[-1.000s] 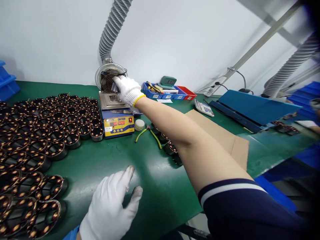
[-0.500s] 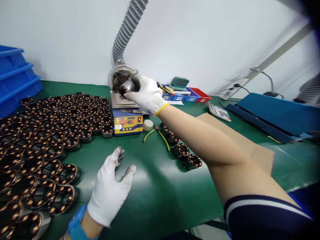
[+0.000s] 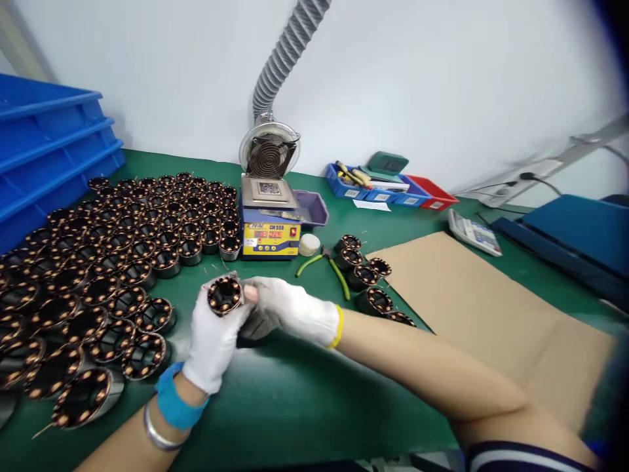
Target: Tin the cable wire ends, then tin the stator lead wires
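A motor stator, a dark ring with copper windings around its rim, is held over the bench with its open end facing up. My left hand, in a white glove, is wrapped round it from the left. My right hand, gloved with a yellow cuff, grips its right side, and a bare thumb tip shows by the rim. The lower fingers of the right hand are partly hidden. Beyond my hands stands a solder pot with a lit red display. Many like stators stand in rows to the left.
Green-handled cutters and a round white pot lie before a short row of stators. Cardboard covers the right side. Blue trays are stacked at left. An extraction hose hangs above the solder pot.
My right hand has brought the stator from the solder pot down and toward me. My left hand, open and without anything before, is now closed round it. The view has shifted left.
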`<state>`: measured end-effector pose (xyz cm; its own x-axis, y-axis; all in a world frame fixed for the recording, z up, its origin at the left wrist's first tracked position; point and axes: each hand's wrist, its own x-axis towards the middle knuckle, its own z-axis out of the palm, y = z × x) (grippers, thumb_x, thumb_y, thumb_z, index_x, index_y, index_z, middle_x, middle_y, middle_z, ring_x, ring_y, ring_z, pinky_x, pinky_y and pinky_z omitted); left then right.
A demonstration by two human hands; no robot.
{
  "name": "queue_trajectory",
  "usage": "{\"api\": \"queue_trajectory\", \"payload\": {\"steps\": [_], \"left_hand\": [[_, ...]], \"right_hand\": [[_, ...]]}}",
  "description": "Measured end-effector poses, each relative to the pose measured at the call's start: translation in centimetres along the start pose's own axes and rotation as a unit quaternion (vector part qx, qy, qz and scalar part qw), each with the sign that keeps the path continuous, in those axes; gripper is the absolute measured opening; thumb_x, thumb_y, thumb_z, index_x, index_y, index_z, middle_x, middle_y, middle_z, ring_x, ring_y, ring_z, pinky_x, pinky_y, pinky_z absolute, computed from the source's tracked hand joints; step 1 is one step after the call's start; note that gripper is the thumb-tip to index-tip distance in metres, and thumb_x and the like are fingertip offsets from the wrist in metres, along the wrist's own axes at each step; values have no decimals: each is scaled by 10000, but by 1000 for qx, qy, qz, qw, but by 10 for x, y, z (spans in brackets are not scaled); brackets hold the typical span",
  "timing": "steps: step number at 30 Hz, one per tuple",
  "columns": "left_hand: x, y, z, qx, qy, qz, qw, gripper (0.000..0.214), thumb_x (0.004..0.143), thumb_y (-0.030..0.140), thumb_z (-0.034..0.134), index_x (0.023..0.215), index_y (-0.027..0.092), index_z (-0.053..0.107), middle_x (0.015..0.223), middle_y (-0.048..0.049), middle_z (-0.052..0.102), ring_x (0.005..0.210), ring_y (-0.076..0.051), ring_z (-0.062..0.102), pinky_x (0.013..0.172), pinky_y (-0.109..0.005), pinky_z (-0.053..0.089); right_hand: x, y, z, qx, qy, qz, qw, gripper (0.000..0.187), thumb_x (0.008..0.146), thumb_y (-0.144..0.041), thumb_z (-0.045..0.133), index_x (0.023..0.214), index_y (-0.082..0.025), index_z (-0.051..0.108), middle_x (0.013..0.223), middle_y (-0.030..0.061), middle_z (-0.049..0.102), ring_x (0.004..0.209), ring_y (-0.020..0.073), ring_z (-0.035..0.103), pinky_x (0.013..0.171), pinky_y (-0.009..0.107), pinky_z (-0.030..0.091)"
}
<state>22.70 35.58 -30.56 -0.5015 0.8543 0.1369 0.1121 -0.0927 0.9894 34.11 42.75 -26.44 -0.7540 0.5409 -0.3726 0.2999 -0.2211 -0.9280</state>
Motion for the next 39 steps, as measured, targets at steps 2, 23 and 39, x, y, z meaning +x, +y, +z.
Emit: {"api": "queue_trajectory", "payload": {"steps": [2,23,39], "left_hand": [[1,5,-2,-36,-74,14,997,490,678,324,673,1102,133,519,1119,-114,636,1049,-249,595,942,-395,467],[7,11,-22,663,-82,187,720,576,856,442,365,1306,92,445,1356,-177,477,809,-320,623,589,-443,485],[-1,-5,-8,564,-64,333,753,546,774,374,552,1220,61,537,1330,-230,478,1094,-362,514,901,-497,408]], "right_hand": [[1,-4,-8,25,-22,15,999,462,712,-601,587,885,-173,569,679,16,603,544,127,593,548,255,522],[103,-126,-170,-445,507,-185,714,529,702,-382,578,1181,-161,533,1108,99,618,1027,261,585,911,380,465],[113,-120,-173,-481,488,-152,712,566,715,-438,569,1222,-191,519,1097,87,628,1012,266,595,889,384,473]]}}
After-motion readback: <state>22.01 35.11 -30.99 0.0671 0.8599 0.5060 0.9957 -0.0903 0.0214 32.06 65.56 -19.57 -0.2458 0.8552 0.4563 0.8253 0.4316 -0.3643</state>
